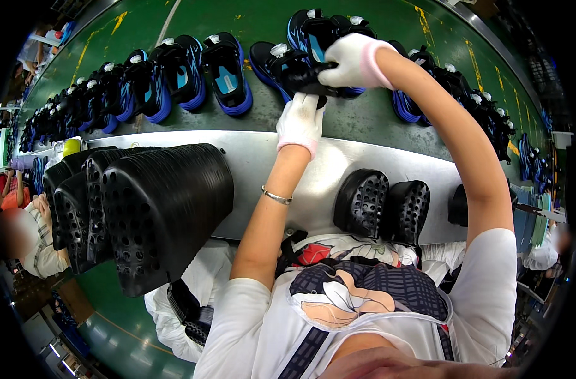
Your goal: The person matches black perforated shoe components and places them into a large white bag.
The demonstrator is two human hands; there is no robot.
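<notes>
My right hand (350, 60), in a white glove with a pink cuff, grips a black and blue shoe (288, 66) on the green conveyor belt (357, 117). My left hand (300, 120), also gloved, reaches up to the same shoe from below and touches its near end. A thin bracelet (276, 196) circles my left wrist. Other black and blue shoes (225, 72) stand in a row along the belt on both sides.
Stacks of perforated black shoe moulds (155, 208) lie at the left on the steel bench edge (250, 158). Two more perforated black pieces (383, 208) sit near my chest. A seated person (29, 240) is at the far left.
</notes>
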